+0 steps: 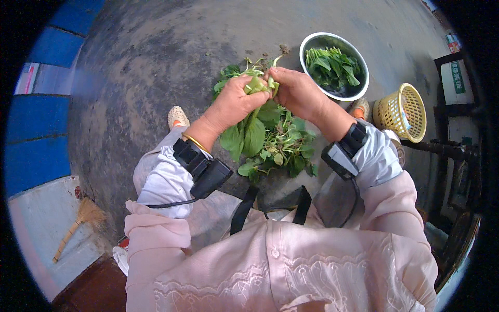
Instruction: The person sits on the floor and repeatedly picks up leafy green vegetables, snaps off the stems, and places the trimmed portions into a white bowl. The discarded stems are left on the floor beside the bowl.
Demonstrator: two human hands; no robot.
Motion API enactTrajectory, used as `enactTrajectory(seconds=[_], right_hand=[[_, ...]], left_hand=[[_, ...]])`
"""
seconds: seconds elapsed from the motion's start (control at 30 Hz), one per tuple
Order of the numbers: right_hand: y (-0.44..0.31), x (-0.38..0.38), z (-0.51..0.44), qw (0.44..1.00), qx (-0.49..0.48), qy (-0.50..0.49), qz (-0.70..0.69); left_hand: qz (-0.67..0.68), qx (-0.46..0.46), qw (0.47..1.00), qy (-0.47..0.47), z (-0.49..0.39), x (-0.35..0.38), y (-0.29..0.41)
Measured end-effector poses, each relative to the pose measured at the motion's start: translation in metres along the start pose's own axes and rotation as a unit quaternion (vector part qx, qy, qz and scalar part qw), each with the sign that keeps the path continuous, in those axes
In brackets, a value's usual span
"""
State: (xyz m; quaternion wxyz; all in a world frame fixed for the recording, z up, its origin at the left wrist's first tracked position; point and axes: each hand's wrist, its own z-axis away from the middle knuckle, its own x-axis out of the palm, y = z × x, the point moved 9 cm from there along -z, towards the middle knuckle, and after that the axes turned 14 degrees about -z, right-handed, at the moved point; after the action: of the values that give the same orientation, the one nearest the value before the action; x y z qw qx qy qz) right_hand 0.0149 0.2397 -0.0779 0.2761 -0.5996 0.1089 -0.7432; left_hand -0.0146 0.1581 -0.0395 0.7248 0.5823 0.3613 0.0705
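My left hand [239, 95] grips a bunch of leafy green stems [254, 86], whose broad leaves [245, 136] hang below the fist. Beside it, my right hand [298, 89] pinches a pale stem [274, 64] with a soil-covered root at its upper end. Both hands nearly meet above a pile of leafy greens [290, 144] on the concrete floor, where roots and loose soil show among the leaves. To the right of my right hand stands a metal basin [365, 74] with cut greens [333, 64] in it, their stems lying towards the far side.
A yellow perforated plastic basket [390, 113] stands right of my right shoe [359, 108]. My left shoe [178, 117] is left of the greens. Dark wooden furniture [448, 156] lines the right edge. A straw hand broom [80, 222] lies at lower left, near blue panels [37, 148].
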Motion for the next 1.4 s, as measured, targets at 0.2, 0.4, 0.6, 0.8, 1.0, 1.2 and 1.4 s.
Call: enactTrajectory(seconds=[0.2,0.4,0.6,0.8,1.0,1.2,1.4], right_hand=[[0.002,-0.005,0.008,0.998,0.035,0.004,0.045],[-0.046,-0.027,0.011,0.991,-0.004,0.043,0.126],[0.006,-0.079,0.024,0.771,0.115,0.0,0.627],[0.051,-0.11,0.037,0.58,0.198,-0.044,0.789],[-0.002,-0.029,0.02,0.881,-0.04,-0.012,0.471],[0.015,0.012,0.011,0.839,-0.043,-0.012,0.543],[0.022,0.026,0.011,0.917,-0.081,-0.067,0.385]], left_hand=[[-0.016,-0.013,0.997,-0.078,0.001,0.0,0.002],[-0.076,-0.009,0.997,0.011,0.008,-0.036,0.0],[0.018,-0.103,0.991,0.085,0.015,-0.07,-0.023],[0.073,-0.129,0.987,0.057,0.017,-0.057,-0.031],[0.135,-0.186,0.973,0.018,0.015,-0.027,-0.042],[0.293,-0.127,0.946,0.057,0.003,-0.018,-0.03],[0.375,-0.069,0.924,-0.042,0.004,-0.008,-0.014]])
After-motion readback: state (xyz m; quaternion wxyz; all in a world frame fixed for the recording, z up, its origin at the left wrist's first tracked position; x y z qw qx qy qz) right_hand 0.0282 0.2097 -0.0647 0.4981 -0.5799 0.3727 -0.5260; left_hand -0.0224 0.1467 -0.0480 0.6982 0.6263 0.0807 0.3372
